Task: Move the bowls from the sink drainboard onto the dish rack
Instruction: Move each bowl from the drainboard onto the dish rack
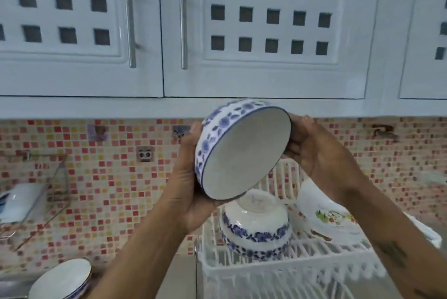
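Note:
I hold a white bowl with blue flowers (244, 151) up in the air, tilted on its side with its opening facing me. My left hand (188, 185) grips its left and lower rim, and my right hand (312, 146) grips its right rim. Below it stands the white dish rack (278, 272). An upside-down blue-flowered bowl (256, 231) rests in the rack. Another blue-and-white bowl (63, 279) sits upright at the lower left, on the sink side.
A white dish with a fruit pattern (326, 214) leans in the rack's right part. White wall cabinets (169, 32) hang overhead, close to the raised bowl. A mosaic tile wall (108, 177) is behind, with a wire holder (36, 192) at the left.

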The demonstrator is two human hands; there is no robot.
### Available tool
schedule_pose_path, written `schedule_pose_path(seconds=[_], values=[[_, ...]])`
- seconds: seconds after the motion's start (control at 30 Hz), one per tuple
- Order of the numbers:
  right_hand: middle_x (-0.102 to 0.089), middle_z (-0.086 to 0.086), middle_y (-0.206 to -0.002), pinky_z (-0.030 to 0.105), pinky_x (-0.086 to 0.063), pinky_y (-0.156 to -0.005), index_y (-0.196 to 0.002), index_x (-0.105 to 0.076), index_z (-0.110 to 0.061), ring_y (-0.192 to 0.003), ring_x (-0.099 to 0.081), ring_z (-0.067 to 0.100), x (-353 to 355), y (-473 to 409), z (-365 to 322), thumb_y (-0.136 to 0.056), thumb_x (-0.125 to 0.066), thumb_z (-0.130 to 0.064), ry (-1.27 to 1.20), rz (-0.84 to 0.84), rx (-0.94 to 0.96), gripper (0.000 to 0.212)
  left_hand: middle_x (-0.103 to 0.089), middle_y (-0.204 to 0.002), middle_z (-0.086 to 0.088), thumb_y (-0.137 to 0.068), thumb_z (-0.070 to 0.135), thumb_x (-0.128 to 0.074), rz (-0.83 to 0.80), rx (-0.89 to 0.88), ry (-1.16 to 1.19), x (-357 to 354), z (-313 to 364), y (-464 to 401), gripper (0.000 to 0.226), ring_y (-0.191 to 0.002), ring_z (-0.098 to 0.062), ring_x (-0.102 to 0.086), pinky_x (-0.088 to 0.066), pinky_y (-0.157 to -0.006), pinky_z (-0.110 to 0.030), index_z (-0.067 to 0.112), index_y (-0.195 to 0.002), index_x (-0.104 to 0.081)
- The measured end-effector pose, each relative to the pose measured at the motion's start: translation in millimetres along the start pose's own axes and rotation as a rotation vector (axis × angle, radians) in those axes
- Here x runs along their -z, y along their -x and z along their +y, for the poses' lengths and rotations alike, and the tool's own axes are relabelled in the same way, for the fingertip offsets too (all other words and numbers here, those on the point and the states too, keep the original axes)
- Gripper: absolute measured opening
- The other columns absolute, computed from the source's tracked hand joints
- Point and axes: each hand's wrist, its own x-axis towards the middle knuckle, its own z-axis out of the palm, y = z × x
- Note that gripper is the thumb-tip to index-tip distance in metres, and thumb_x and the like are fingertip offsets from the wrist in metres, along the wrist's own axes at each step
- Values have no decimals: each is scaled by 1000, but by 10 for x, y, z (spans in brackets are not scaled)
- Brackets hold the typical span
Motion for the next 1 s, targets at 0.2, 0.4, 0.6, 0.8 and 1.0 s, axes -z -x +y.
schedule_pose_path(seconds=[0.2, 0.4, 0.6, 0.8, 1.0], values=[[-69, -10, -118, 28, -42, -105, -112, -61, -37, -116, -62, 10, 344, -42, 129, -48, -49, -92, 355, -296, -311, 85, -74, -111, -8, -52, 60, -76, 231, -91, -513, -141, -271, -231, 89, -90, -19, -75, -57, -71, -28, 15, -127, -59], [-61, -10, -130, 23, -54, -88, -140, -39, -30, -110, -64, 4, 541, -60, 449, -52, -77, -66, 378, -518, -411, 103, -68, -113, 3, -47, 57, -82, 309, -129, -887, -67, -451, -270, 83, -93, -13, -72, -61, -72, -30, 29, -120, -55], [-60, -7, -133, 39, -54, -96, -139, -41, -33, -117, -62, 13, 575, -103, 789, -61, -86, -29, 362, -614, -460, 90, -58, -112, 17, -58, 49, -87, 281, -52, -1192, 8, -503, -218, 82, -99, -3, -60, -52, -75, -16, 34, -128, -46], [-57, -12, -132, 37, -53, -97, -130, -43, -40, -119, -58, 10, 569, -103, 856, -62, -88, -19, 375, -612, -463, 84, -54, -102, 31, -63, 37, -88, 171, -48, -1295, 47, -535, -250, 63, -92, 11, -55, -43, -70, -3, 45, -112, -49], [-48, -16, -134, 30, -49, -99, -138, -35, -32, -120, -52, 5, 564, -39, 948, -58, -91, -31, 594, -638, -408, 98, -58, -115, 13, -49, 53, -90, 109, 23, -1456, 122, -632, -327, 84, -103, -9, -57, -49, -82, -24, 30, -121, -52]])
